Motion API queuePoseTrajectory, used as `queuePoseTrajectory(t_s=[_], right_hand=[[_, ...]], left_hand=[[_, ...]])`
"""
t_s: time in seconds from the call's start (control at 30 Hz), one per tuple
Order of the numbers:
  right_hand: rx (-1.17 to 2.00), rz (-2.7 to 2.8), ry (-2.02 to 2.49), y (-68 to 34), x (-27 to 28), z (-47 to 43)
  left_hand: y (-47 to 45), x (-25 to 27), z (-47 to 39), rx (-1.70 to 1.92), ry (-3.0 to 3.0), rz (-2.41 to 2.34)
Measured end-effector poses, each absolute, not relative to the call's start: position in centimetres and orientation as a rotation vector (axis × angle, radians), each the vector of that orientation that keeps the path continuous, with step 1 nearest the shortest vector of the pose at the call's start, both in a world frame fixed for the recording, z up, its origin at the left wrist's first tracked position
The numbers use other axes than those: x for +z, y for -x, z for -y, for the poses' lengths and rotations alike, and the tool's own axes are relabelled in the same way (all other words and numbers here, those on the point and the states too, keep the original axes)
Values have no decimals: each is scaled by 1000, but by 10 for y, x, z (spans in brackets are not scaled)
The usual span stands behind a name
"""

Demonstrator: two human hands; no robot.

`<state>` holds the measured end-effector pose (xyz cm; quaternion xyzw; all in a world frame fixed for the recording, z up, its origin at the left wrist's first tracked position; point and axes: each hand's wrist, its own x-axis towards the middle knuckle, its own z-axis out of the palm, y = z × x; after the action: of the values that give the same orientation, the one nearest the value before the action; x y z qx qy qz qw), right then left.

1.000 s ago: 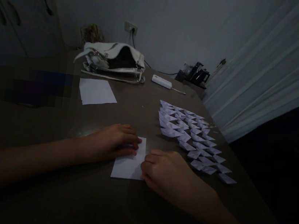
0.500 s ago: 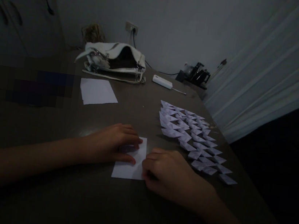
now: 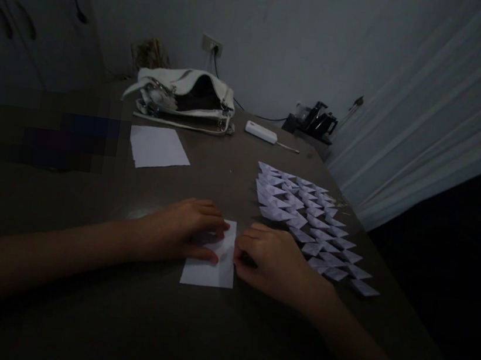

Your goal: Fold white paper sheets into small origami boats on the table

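A white sheet of paper (image 3: 209, 273) lies on the dark table in front of me, its long side running away from me. It looks folded, with a straight right edge. My left hand (image 3: 192, 230) rests on its left part, thumb and fingers spread apart and pressing down. At the right edge, my right hand (image 3: 272, 261) has its fingers curled together, the tips closed against the paper. Beyond my right hand, several small folded paper boats (image 3: 299, 205) stand in slanting rows.
A stack of white paper (image 3: 159, 149) lies at the back left. Behind it sits a white handbag (image 3: 190, 93), gaping at the top. A white device (image 3: 261, 132) with a short cord lies near the back. A black kettle (image 3: 323, 123) stands past the table's far corner, beside a white curtain (image 3: 432, 105).
My right hand has slid away from me along the paper's right edge, uncovering its near right corner. My left hand stays in place on the paper.
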<state>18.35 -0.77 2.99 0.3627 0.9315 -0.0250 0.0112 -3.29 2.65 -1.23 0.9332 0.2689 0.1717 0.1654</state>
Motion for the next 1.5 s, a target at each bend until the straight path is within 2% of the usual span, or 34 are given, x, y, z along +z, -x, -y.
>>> queuePoseTrajectory(t_s=[1.17, 1.5], right_hand=[[254, -2923, -1629, -172, -5, -29], [142, -2968, -1580, -176, -1, -25]], left_hand=[[33, -14, -28, 517, -2625, -758], [35, -15, -28, 510, -2634, -760]])
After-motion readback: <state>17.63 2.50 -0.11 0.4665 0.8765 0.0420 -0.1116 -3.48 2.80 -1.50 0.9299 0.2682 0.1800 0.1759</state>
